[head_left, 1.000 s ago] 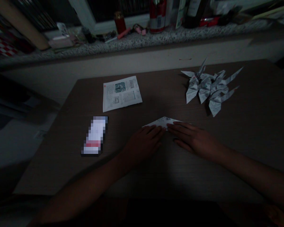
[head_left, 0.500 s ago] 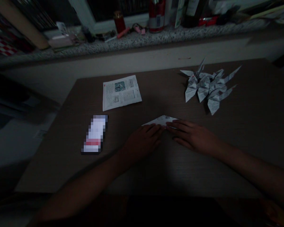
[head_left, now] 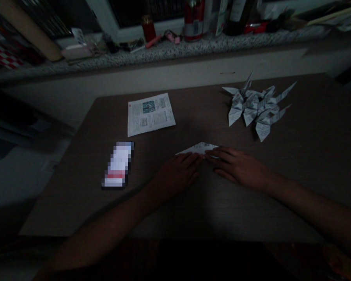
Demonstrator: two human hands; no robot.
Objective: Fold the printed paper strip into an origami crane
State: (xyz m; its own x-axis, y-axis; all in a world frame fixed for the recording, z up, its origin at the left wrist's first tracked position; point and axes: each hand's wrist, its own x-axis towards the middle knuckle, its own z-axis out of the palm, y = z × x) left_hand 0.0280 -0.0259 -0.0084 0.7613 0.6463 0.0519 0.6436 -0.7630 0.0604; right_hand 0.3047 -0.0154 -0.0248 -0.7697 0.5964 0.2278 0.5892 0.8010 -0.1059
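Pixelated slab [head_left: 117, 165] at left of table [head_left: 193, 210], printed sheet [head_left: 150, 114] behind it. Left hand [head_left: 177, 173] flat, uncurled, fingertips on folded paper [head_left: 199, 148] mid-table. Right hand [head_left: 236, 167] same, pressing its right part. Origami pile [head_left: 256, 107] far right.

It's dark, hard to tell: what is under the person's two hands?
A folded printed paper, flat on the table; its far triangular edge shows past the left hand and right hand. The rest is covered by them.
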